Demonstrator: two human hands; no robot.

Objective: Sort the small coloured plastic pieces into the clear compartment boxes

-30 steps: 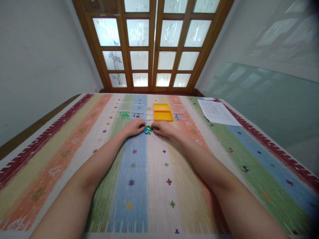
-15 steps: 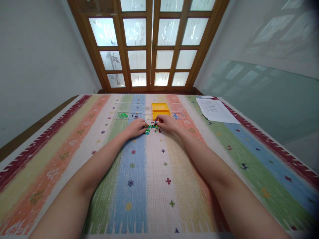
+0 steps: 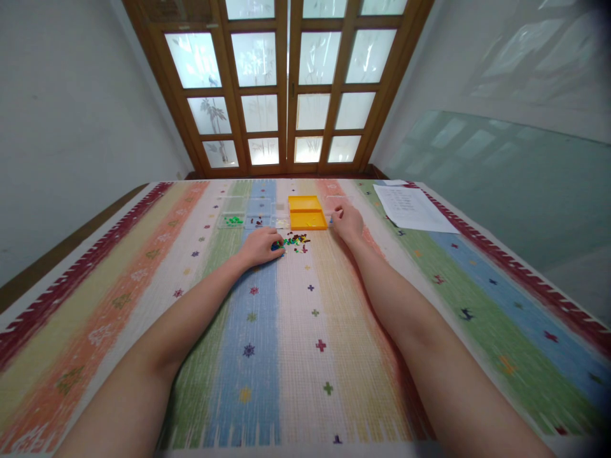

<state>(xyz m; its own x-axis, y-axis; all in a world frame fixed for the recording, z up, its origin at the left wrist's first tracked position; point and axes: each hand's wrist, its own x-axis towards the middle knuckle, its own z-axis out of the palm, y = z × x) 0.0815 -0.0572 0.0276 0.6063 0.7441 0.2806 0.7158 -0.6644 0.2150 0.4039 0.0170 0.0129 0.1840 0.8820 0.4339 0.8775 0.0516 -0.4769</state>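
A small mixed pile of beads [image 3: 296,240], green, dark red, yellow and blue, lies on the striped cloth. My left hand [image 3: 258,247] rests at the pile's left edge. Its fingers curl in around a few blue and green beads, and what they grip is hidden. Over the clear box at the right, which holds blue beads, is my right hand [image 3: 348,222]. Its thumb and fingertips are pinched together, and anything between them is too small to make out. Between the hands stands an open yellow box [image 3: 308,212] with a few yellow bits inside.
Left of the yellow box are clear boxes holding green beads [image 3: 233,221], dark red or brown beads [image 3: 258,221] and pale beads [image 3: 281,222]. A printed paper sheet [image 3: 413,208] lies at the far right. Wooden glazed doors [image 3: 286,95] stand behind the table.
My right hand has moved from the bead pile to the right, over the clear box of blue beads. My left hand has stayed beside the pile.
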